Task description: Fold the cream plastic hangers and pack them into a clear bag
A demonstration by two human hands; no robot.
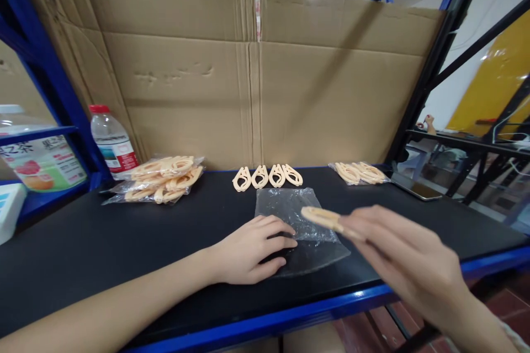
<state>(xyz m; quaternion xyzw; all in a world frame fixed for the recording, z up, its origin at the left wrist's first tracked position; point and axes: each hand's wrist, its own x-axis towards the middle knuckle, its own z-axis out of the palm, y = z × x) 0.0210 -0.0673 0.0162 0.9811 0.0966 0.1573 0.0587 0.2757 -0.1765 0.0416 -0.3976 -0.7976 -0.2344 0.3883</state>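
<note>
My left hand [259,248] lies with spread fingers on the near left part of a clear plastic bag [314,253], which is flat on the black tabletop. Raised over the bag's right side, my right hand [409,253] pinches a beige plastic clip [325,218], seen nearly edge-on. The hand is slightly blurred. Beyond the bag several matching clips stand in a row, among them one clip [276,176] near the middle. Whether anything is inside the bag under my left fingers is hidden.
Packed bags of clips [165,176] are piled at the left, beside a red-capped bottle [111,140]. Another packed bag [360,172] and a phone-like flat object [416,187] lie at the right. Cardboard [186,77] walls the back; a blue edge [281,317] runs along the front.
</note>
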